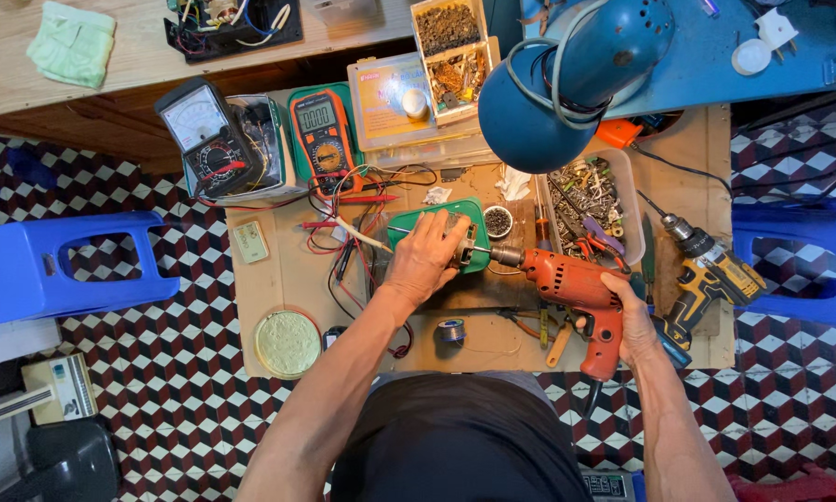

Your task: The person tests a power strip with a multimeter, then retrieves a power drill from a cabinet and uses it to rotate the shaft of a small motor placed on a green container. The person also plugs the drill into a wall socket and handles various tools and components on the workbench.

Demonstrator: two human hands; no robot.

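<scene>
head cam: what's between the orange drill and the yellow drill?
The right hand on the orange drill, then a bare strip of wooden bench before the yellow drill.

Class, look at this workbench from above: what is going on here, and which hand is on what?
A person works at a cluttered wooden bench. The right hand grips an orange corded drill, its chuck pointed left at a small metal part on a green tray. The left hand presses down on that part. Two multimeters, red wires, a bin of hardware and a yellow cordless drill lie around.
</scene>
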